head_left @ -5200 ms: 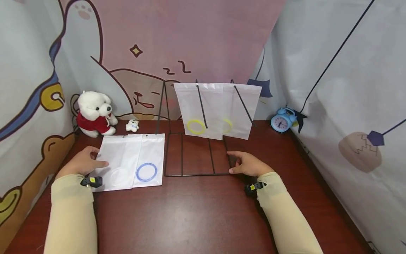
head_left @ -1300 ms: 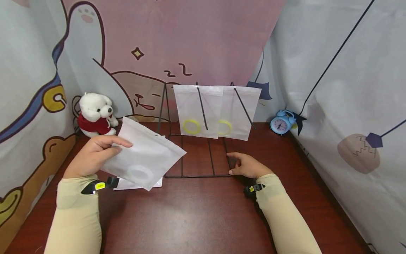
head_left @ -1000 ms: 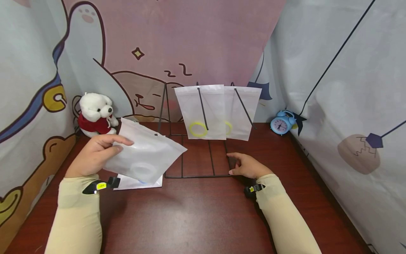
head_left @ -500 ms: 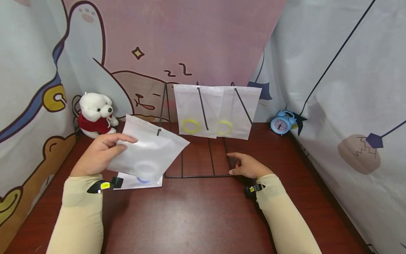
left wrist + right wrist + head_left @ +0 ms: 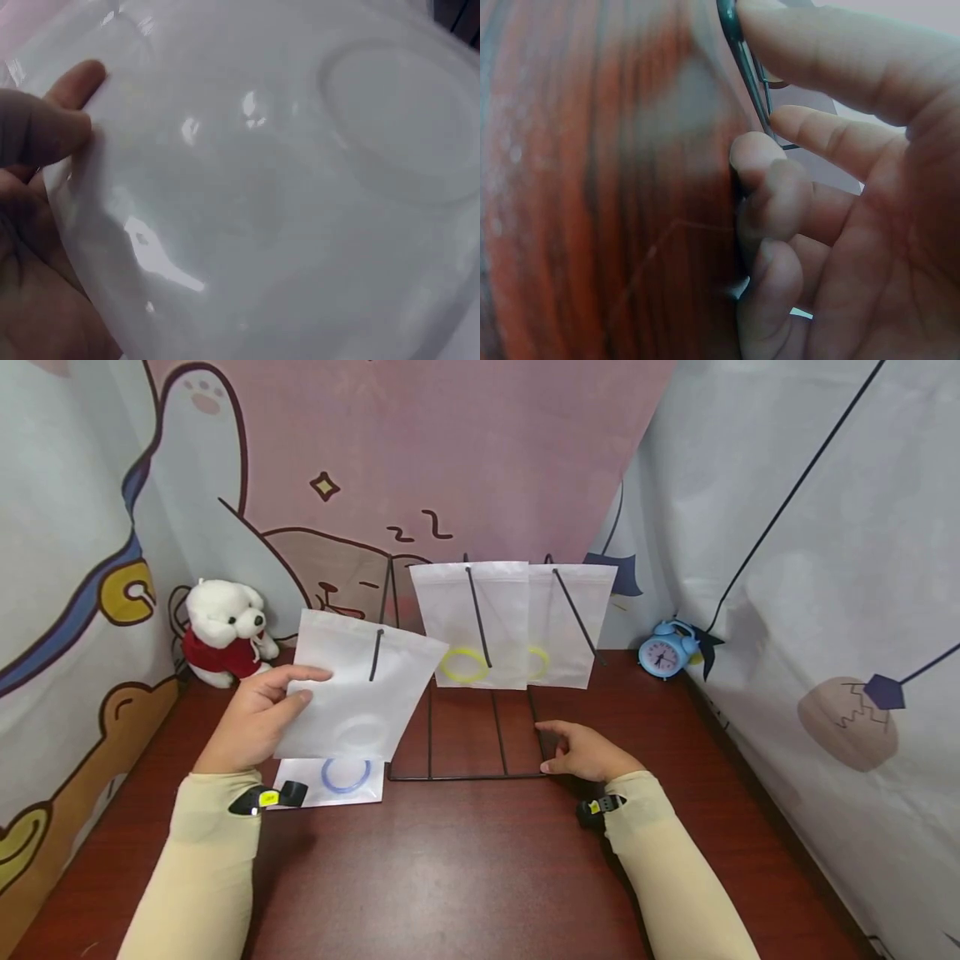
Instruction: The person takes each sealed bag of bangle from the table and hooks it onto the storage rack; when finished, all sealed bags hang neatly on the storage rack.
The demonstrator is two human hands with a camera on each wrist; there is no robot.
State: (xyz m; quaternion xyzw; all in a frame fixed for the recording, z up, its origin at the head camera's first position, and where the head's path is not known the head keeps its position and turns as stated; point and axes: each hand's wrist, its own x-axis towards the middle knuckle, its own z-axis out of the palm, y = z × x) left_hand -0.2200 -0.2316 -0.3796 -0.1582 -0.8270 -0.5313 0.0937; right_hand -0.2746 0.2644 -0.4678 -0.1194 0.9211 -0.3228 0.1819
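My left hand (image 5: 258, 714) pinches a white zip bag (image 5: 360, 693) by its left edge, thumb in front. A faint, colourless ring shows inside this bag. The left prong (image 5: 377, 656) of a black wire rack (image 5: 465, 777) pokes through the hole near its top. My right hand (image 5: 588, 752) grips the rack's base at the front right corner, thumb and index finger on the wire (image 5: 750, 79). Two more white bags (image 5: 450, 610), each with a yellow ring, hang from the other prongs. Under the held bag lies another white bag (image 5: 371, 789) with a blue ring, partly hidden.
A white plush dog (image 5: 225, 610) in red sits at the back left. At the back right stands a blue alarm clock (image 5: 662, 656). Printed cloth walls surround the dark red wooden table (image 5: 450, 877).
My left hand has picked up the front white bag, then moved it right and up along the left prong. The hanging bags sway slightly. My right hand stays on the rack.
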